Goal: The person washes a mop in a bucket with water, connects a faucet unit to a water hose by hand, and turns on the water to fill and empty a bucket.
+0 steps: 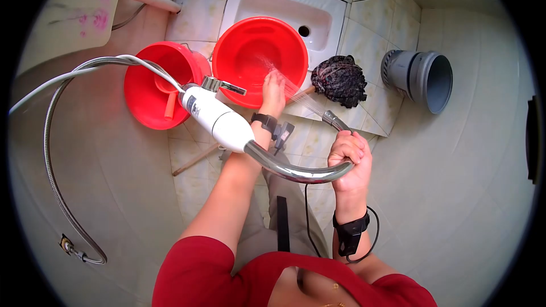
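My right hand (348,156) is wrapped round the curved chrome spout of a white electric faucet (233,128), near its nozzle. Water sprays from the nozzle up and left toward a red basin (239,51). In that spray is my left hand (273,92), over the basin's near rim, holding nothing, with its fingers stretched out. The basin stands partly over a white squat toilet (324,17). Left of it is a red bucket (196,68) with a red dipper (170,105) in front, partly hidden by the faucet and its hose.
A mop with a dark head (340,81) lies right of the basin, its wooden handle (196,159) passing beneath my left arm. Farther right is a grey cylindrical container (418,79). A braided hose (54,165) loops along the left wall. A floral panel (79,5) juts out upper left.
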The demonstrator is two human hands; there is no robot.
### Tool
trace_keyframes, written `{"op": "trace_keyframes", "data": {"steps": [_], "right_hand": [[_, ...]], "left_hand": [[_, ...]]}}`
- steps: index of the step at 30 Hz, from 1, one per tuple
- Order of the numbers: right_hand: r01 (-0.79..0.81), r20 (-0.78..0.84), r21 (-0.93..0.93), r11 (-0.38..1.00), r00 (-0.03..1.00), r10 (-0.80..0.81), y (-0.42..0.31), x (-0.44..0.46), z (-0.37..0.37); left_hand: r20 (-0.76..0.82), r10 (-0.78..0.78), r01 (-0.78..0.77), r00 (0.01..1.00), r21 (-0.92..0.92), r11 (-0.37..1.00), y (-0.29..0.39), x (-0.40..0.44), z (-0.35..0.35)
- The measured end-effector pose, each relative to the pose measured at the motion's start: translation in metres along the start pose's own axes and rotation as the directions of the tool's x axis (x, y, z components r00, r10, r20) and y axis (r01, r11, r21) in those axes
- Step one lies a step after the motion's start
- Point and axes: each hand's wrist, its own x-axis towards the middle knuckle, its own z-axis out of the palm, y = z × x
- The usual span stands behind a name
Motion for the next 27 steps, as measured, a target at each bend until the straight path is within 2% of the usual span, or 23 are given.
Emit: {"op": "trace_keyframes", "data": {"steps": [5, 7, 11, 14, 16, 17, 19, 20, 22, 23, 25, 27], "right_hand": [[-0.026, -0.013, -0.017, 1.0, 1.0, 0.025, 0.004, 0.015, 0.001], [-0.028, -0.015, -0.016, 0.999, 1.0, 0.028, 0.005, 0.02, 0.003], [-0.038, -0.035, -0.035, 0.999, 0.999, 0.037, 0.002, 0.029, 0.004], [-0.078, -0.033, -0.036, 0.996, 0.997, 0.076, -0.001, 0.035, 0.002], [-0.093, -0.038, -0.015, 0.996, 0.995, 0.092, 0.001, 0.039, 0.003], [-0.093, -0.04, -0.016, 0.996, 0.995, 0.092, 0.002, 0.04, 0.003], [-0.102, -0.023, -0.04, 0.994, 0.995, 0.101, 0.003, 0.044, 0.003], [-0.103, -0.027, -0.042, 0.994, 0.994, 0.102, 0.004, 0.046, 0.003], [-0.102, -0.022, -0.047, 0.994, 0.995, 0.101, 0.007, 0.049, 0.003], [-0.103, -0.024, -0.047, 0.994, 0.994, 0.102, 0.008, 0.051, 0.003], [-0.107, -0.001, -0.064, 0.992, 0.994, 0.107, 0.009, 0.054, 0.001], [-0.104, 0.004, -0.081, 0.991, 0.995, 0.104, 0.011, 0.057, 0.001]], "left_hand": [[0.019, -0.013, 0.013, 1.0, -0.01, 1.0, -0.002, 0.007, 0.003], [0.038, -0.006, 0.011, 0.999, -0.133, 0.991, 0.0, 0.012, 0.004], [0.066, -0.035, 0.043, 0.997, -0.131, 0.99, 0.008, 0.01, 0.012], [0.152, -0.033, 0.055, 0.988, -0.144, 0.988, 0.01, 0.014, 0.024], [0.167, 0.064, -0.048, 0.984, -0.102, 0.994, 0.011, 0.012, 0.033], [0.165, 0.065, -0.048, 0.984, -0.103, 0.993, 0.012, 0.009, 0.036], [0.236, 0.033, -0.039, 0.971, 0.018, 0.999, 0.013, 0.005, 0.038], [0.233, 0.034, -0.039, 0.972, 0.016, 0.999, 0.015, 0.003, 0.037], [0.167, -0.014, -0.016, 0.986, 0.176, 0.984, 0.019, 0.0, 0.031], [0.166, -0.013, -0.017, 0.986, 0.176, 0.984, 0.022, -0.001, 0.029], [-0.003, -0.041, 0.039, 0.999, 0.399, 0.916, 0.03, -0.006, 0.031], [-0.023, -0.016, 0.025, 1.0, 0.451, 0.892, 0.035, -0.005, 0.025]]}}
